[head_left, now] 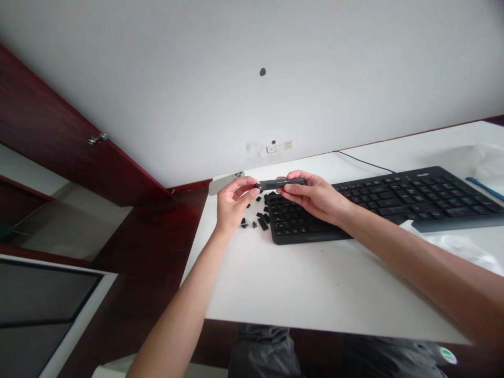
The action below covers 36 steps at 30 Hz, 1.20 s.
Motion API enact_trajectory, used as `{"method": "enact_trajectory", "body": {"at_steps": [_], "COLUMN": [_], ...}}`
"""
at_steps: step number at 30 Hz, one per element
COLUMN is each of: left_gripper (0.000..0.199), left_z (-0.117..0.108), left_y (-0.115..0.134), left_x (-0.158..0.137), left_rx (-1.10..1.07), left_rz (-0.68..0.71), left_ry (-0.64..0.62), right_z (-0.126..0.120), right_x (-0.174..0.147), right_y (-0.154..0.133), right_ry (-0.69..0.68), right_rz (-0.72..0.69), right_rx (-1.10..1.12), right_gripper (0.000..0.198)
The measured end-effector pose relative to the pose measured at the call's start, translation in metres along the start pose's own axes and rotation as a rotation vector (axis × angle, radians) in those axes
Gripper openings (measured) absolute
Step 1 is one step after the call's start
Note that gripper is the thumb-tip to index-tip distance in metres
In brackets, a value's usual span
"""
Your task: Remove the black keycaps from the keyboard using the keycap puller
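A slim black pen-shaped tool (pixel 271 184) is held level between my two hands, above the left end of a black keyboard (pixel 388 195). My left hand (pixel 235 202) pinches its left tip between thumb and fingertips. Around its right part, the fingers of my right hand (pixel 311 197) are closed. Small details at the tool's left tip are too fine to make out. Below the hands, several loose black keycaps (pixel 263 223) lie on the white table (pixel 299 289), left of the keyboard. Keys look to be off at the keyboard's left end.
Behind my left hand lies a pale phone (pixel 221 184). Crumpled white plastic or tissue (pixel 464 249) rests by my right forearm. A blue stick-like item (pixel 484 188) is at the far right. The keyboard's cable (pixel 364 160) runs back towards the wall, which has sockets (pixel 288 145).
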<state>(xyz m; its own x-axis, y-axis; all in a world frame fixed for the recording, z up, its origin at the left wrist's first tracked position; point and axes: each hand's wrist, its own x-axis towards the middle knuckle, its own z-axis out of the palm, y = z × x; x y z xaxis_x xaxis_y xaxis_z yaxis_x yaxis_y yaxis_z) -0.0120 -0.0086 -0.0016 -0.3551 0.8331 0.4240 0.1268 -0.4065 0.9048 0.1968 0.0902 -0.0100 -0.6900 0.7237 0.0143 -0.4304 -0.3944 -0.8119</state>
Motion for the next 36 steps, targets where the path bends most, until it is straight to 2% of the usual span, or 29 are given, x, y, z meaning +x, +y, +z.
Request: {"method": "enact_trajectory", "body": {"at_steps": [5,12,25,36], "left_gripper": [0.028,0.027,0.027,0.029], "left_z": [0.0017,-0.0001,-0.0025,0.0022], "left_y": [0.0028,-0.0001,-0.0024,-0.0001], "left_x": [0.0005,0.0002,0.0004,-0.0003], "left_rx": [0.038,0.017,-0.012,0.041], "left_rz": [0.061,0.061,0.026,0.086], "left_ry": [0.019,0.012,-0.011,0.037], "right_z": [0.0007,0.0018,0.0043,0.0043], "right_x": [-0.0006,-0.0011,-0.0024,-0.0017], "right_y": [-0.0005,-0.0004,-0.0001,0.0007], "right_ry": [0.004,0.000,-0.005,-0.006], "right_rz": [0.016,0.032,-0.053,-0.004], "right_rx": [0.002,0.020,-0.028,0.010], "right_gripper": [0.029,0.028,0.030,0.029]}}
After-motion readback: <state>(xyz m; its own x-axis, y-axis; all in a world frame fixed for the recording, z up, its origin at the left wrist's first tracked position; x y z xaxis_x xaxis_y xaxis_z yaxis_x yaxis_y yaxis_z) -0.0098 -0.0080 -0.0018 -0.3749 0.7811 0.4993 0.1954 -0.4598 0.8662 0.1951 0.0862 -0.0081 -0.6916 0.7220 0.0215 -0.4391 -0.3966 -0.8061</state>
